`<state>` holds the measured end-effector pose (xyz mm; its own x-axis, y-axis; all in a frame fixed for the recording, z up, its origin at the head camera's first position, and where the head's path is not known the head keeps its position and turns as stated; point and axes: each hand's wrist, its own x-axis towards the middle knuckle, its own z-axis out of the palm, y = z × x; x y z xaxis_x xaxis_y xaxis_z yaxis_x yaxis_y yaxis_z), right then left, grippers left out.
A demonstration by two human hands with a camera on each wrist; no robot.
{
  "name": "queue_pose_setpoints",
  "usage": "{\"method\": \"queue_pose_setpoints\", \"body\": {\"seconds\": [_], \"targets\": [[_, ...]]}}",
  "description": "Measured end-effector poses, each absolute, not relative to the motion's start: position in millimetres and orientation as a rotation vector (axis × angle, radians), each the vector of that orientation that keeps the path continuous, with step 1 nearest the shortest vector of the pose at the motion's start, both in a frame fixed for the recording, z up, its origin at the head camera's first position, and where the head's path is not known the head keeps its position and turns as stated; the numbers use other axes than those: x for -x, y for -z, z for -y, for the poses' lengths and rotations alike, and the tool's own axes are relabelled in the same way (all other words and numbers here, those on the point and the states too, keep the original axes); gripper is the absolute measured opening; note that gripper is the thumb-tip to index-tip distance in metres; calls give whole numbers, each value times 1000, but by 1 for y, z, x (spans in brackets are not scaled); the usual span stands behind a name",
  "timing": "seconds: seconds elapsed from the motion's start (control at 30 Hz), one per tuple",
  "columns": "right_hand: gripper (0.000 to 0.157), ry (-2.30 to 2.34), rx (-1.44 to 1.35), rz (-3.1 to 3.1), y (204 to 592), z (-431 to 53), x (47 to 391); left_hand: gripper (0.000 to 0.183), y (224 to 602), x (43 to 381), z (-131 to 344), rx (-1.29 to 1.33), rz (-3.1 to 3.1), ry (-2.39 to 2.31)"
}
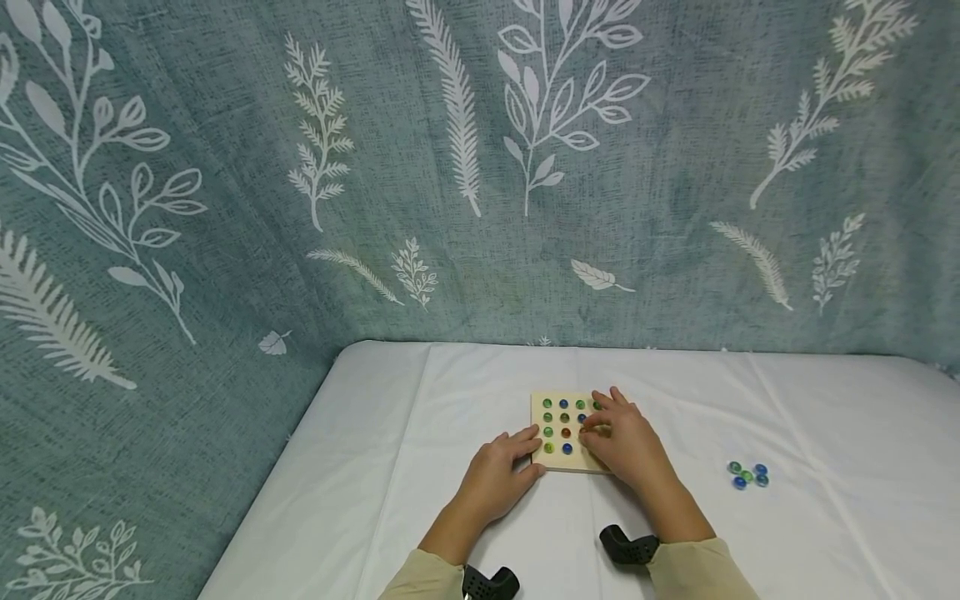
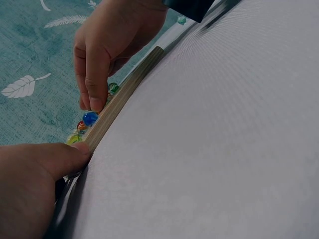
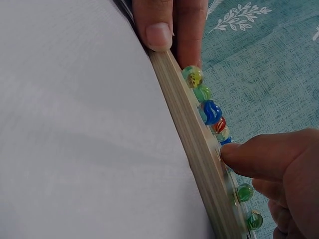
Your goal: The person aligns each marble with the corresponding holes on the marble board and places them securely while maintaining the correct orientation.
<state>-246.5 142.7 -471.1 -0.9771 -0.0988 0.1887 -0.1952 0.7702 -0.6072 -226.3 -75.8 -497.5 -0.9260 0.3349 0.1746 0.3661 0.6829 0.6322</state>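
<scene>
A square pale wooden board lies on the white table, with rows of green, blue and reddish glass marbles set in it. My left hand rests at its left near corner, thumb against the near edge and fairly straight fingers along the left side. Over the board's right half, my right hand pinches a marble at the board with thumb and forefinger; the fingertips mostly hide it. In the left wrist view a blue marble sits close to those fingertips. Two green marbles, one of them nearer, show beyond the right thumb in the right wrist view.
Several loose green and blue marbles, including a blue marble, lie on the white tablecloth to the right of my right hand. A green-blue curtain with white leaf patterns hangs behind and to the left of the table.
</scene>
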Motion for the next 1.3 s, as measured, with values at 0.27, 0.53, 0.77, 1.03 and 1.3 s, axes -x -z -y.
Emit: {"method": "queue_pose_setpoints", "body": {"seconds": [0.27, 0.53, 0.77, 1.03, 1.3], "targets": [[13, -989, -221, 2832, 469, -144, 245, 41, 498, 226, 75, 595, 2833, 1099], [24, -1029, -178, 2850, 462, -152, 243, 41, 498, 226, 74, 595, 2820, 1126], [20, -1017, -181, 2829, 458, -162, 239, 41, 498, 225, 73, 591, 2818, 1112], [28, -1032, -97, 2866, 454, -186, 231, 42, 498, 225, 75, 598, 2817, 1115], [40, -1012, -22, 2893, 451, -221, 218, 42, 499, 225, 76, 597, 2808, 1135]]}}
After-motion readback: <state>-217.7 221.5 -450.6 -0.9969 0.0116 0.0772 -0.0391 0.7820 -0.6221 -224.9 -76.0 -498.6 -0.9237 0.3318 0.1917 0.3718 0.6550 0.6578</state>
